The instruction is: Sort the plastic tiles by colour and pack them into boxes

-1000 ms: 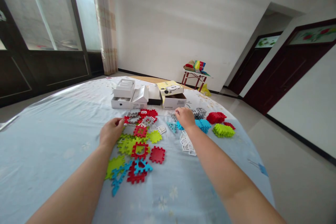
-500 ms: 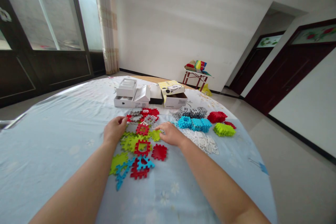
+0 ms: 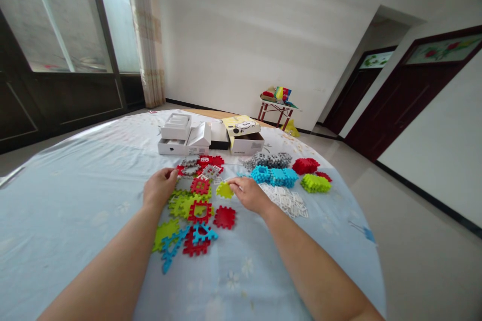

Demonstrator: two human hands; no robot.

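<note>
Lying nearest on the pale blue floral tablecloth (image 3: 94, 200), a bright blue triangular plastic frame with notched edges (image 3: 167, 260) is seen beside other scattered pieces. Farther in, a solid dark red notched plastic square (image 3: 225, 217) is set to the right of a red notched frame with a cut-out centre (image 3: 192, 211). Just beyond the red square, a flat lime-green notched plastic piece (image 3: 223, 190) is pinched at its right edge by the narrowed fingertips of the right hand (image 3: 248, 194). The left hand (image 3: 160, 188) is held with fingers curled at the left side of the scattered pieces; whether anything is gripped cannot be told. To the right, thin white plastic lattice pieces (image 3: 288, 200) are heaped, with stacked blue notched pieces (image 3: 283, 177) placed behind. Farthest on the cloth, an open white and yellow cardboard box (image 3: 246, 146) is stood.
</note>
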